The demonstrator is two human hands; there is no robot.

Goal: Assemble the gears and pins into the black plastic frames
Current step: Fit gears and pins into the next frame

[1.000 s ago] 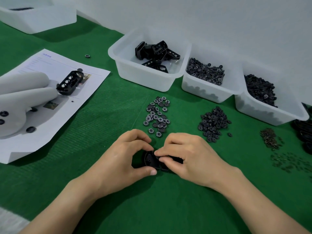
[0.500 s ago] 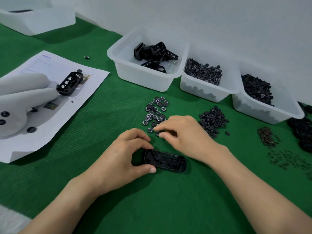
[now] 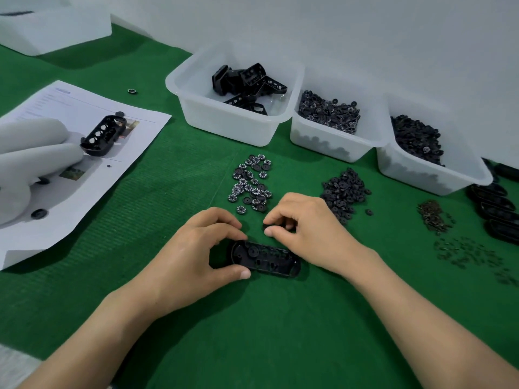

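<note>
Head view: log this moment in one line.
left hand grips black frame end | right hand pinches small black part near frame | frame flat on green mat

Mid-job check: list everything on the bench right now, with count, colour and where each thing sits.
working frame: one, black, mat centre
marked gears: one pile, black-white, behind the hands
plain gears: one pile, black, to its right
pins: one pile, brownish, far right
bins: three, translucent white, back row
stacked frames: several, black, right edge
paper sheet: one, white, left
spare frame: one, black, on the sheet
padded object: one, white, left edge
mat: one, green, under everything
left hand: grips the working frame's left end
right hand: pinches a small black part
</note>
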